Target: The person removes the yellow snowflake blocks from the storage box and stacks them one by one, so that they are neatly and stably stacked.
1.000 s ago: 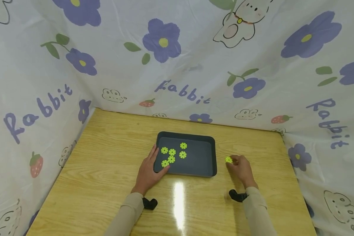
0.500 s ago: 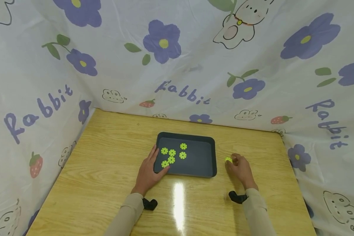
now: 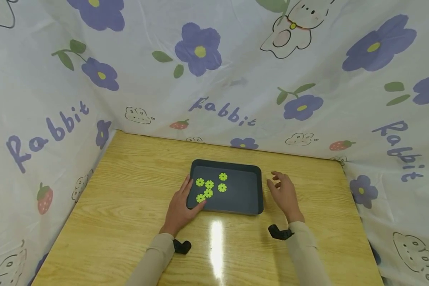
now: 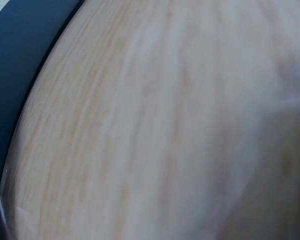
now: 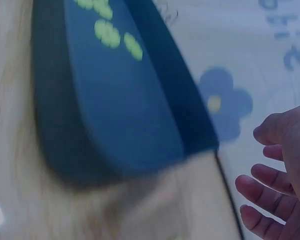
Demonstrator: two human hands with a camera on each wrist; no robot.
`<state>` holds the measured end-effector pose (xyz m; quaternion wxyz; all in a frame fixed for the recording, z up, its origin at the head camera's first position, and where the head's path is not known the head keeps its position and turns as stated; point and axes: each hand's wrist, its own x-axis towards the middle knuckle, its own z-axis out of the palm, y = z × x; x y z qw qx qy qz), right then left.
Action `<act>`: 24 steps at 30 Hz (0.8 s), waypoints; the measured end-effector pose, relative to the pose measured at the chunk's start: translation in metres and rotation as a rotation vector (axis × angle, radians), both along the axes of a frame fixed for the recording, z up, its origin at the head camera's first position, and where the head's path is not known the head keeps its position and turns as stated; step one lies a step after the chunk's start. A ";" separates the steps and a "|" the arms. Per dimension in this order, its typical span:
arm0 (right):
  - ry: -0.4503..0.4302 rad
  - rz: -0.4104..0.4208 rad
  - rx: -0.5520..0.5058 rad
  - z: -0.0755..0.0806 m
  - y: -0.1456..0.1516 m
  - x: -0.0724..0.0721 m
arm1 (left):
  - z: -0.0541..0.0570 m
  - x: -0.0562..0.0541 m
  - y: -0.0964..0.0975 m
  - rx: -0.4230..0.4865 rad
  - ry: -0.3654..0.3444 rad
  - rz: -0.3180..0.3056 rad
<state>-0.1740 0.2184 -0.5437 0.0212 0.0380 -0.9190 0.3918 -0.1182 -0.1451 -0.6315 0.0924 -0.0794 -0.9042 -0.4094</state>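
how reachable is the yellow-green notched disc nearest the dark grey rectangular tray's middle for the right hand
Probably yes: the right hand looks empty beside the open-topped tray, and nothing covers the disc.

Right fingers (image 5: 268,195) loosely bent

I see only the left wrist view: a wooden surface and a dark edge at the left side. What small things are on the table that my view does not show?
Observer: Six yellow-green discs lie inside a dark tray.
Operator: I understand, thank you. Does the right hand hold one of these discs?
Observer: No disc shows between the thumb and fingers of the right hand.
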 end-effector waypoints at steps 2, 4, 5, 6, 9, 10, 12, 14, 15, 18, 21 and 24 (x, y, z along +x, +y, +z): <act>0.014 0.030 -0.020 0.006 -0.013 -0.003 | 0.000 0.000 0.000 0.000 -0.001 0.000; 0.027 0.062 -0.035 0.010 -0.028 -0.007 | 0.000 0.000 0.000 0.000 -0.006 0.001; 0.034 0.079 -0.032 0.011 -0.035 -0.009 | 0.000 0.000 -0.001 -0.001 -0.009 0.001; 0.044 0.099 -0.020 0.010 -0.042 -0.011 | 0.000 0.000 -0.001 -0.001 -0.010 0.000; 0.049 0.165 0.033 0.005 -0.063 -0.015 | 0.000 0.000 -0.001 0.003 -0.004 0.000; 0.042 0.191 0.055 0.002 -0.071 -0.017 | 0.000 0.000 -0.002 0.005 0.000 0.003; 0.019 0.247 0.093 -0.004 -0.086 -0.019 | 0.000 -0.001 -0.003 0.008 0.001 0.008; -0.022 0.287 0.117 -0.011 -0.100 -0.019 | 0.000 0.000 -0.003 0.010 -0.001 0.007; -0.038 0.300 0.132 -0.014 -0.106 -0.019 | -0.001 0.000 -0.004 0.010 -0.007 0.007; -0.078 0.313 0.168 -0.023 -0.120 -0.018 | -0.001 0.000 -0.004 0.002 -0.010 0.000; -0.093 0.300 0.201 -0.031 -0.126 -0.016 | -0.002 0.000 -0.003 -0.002 -0.013 0.001; -0.084 0.292 0.207 -0.034 -0.130 -0.016 | -0.001 0.000 -0.003 -0.002 -0.008 0.005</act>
